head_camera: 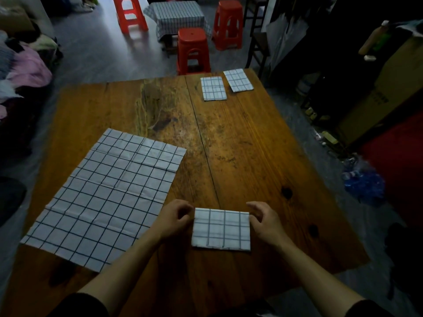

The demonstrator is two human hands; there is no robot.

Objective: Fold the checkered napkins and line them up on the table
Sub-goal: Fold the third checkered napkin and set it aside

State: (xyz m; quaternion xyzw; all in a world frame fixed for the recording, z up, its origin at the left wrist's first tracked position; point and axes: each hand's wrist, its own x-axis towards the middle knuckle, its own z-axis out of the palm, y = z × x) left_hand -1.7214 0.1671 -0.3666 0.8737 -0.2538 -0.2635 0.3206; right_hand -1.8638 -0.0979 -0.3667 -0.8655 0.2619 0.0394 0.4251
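A small folded checkered napkin lies on the wooden table near its front edge. My left hand rests at its left edge with curled fingers pinching the upper left corner. My right hand touches its right edge, thumb and fingers at the upper right corner. A large unfolded checkered napkin lies flat at the left, overhanging the table's left edge. Two folded napkins sit side by side at the far right: one nearer the middle, the other by the corner.
Red plastic stools stand beyond the table's far edge, around a small table with a checkered cloth. Piled clothes lie at the left. Cardboard boxes and blue plastic bags crowd the floor at the right.
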